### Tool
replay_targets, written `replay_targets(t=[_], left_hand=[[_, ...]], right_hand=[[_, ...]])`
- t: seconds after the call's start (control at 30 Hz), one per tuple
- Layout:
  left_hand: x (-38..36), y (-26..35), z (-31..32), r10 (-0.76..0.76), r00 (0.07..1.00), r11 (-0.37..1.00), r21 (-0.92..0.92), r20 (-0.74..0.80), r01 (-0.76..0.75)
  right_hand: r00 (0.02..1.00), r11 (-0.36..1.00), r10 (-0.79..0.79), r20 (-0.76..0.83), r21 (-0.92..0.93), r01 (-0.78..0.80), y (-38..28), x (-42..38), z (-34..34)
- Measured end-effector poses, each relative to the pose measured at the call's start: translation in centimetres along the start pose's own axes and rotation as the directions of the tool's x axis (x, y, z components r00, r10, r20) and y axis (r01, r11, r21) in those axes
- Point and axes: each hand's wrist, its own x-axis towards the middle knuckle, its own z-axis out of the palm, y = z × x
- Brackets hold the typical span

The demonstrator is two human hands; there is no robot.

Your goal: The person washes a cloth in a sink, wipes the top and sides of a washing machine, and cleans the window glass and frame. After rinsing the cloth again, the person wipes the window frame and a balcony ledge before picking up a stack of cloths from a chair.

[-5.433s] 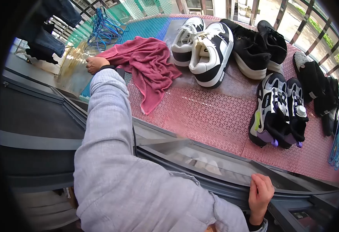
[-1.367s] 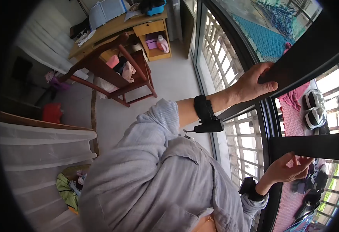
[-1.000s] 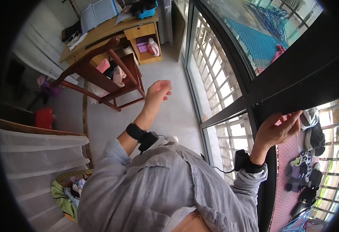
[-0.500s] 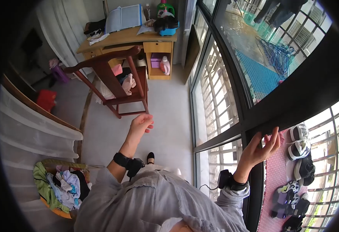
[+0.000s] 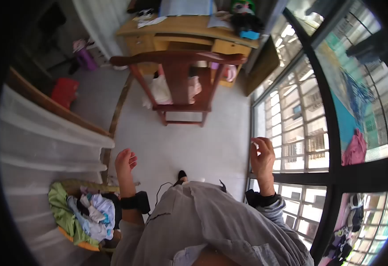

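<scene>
My left hand [image 5: 125, 163] hangs in the air above the floor, empty, with its fingers loosely bent and a little apart. Closest to it is a basket of clothes [image 5: 89, 215] beside the white curtain. My right hand [image 5: 263, 157] is raised near the window frame, its thumb apart from the curled fingers and nothing in its grasp. Ahead of both hands stands a dark red wooden chair [image 5: 178, 84], its back toward me. Pale and pink clothes [image 5: 160, 91] lie on the seat, partly hidden by the backrest.
A wooden desk [image 5: 180, 27] with papers and a blue container [image 5: 249, 34] stands behind the chair. On the left hangs a white curtain [image 5: 47, 133]; a red object [image 5: 64, 92] lies beyond it. Dark-framed glass [image 5: 335, 133] runs along the right, with shoes [image 5: 342, 241] outside.
My right hand has come away from the dark door frame and moved left. My left hand has shifted left and lower. The view has turned right, and the chair is nearer and more central.
</scene>
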Motion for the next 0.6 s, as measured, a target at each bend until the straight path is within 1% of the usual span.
replay_targets(t=[0.1,0.2,0.27,0.37,0.4,0.5,0.53,0.6], left_hand=[[3.6,2.3,-4.6,0.014,0.995,0.999,-0.038,-0.103,-0.018],[4.6,3.7,-6.8,0.018,0.984,0.998,-0.06,-0.175,-0.029],[5.3,4.7,-6.5,0.012,0.979,0.998,-0.059,-0.202,-0.024],[8.6,4.5,-6.8,-0.041,0.987,0.997,-0.067,-0.158,0.031],[9.5,5.1,-6.3,-0.055,0.986,0.997,-0.058,-0.158,0.046],[13.5,7.0,-5.6,-0.064,0.992,0.997,-0.057,-0.112,0.057],[15.1,7.8,-5.5,-0.059,0.994,0.997,-0.046,-0.089,0.055],[18.2,10.3,-5.3,-0.033,0.992,0.999,0.023,-0.119,0.036]], right_hand=[[0.993,0.995,-0.098,0.06,0.017,0.097,-4.8,3.9,5.8],[0.979,0.992,-0.129,0.158,0.038,0.124,-7.7,5.9,10.1],[0.968,0.992,-0.127,0.219,0.022,0.125,-8.4,7.2,12.8],[0.934,0.979,-0.176,0.312,-0.044,0.199,-7.1,9.0,16.9],[0.929,0.984,-0.144,0.341,-0.046,0.169,-6.4,9.4,18.3],[0.889,0.978,-0.058,0.454,-0.152,0.141,-3.5,10.7,22.9],[0.88,0.972,-0.063,0.47,-0.17,0.16,-2.2,11.2,24.6],[0.818,0.954,0.027,0.574,-0.258,0.149,-0.6,11.8,28.0]])
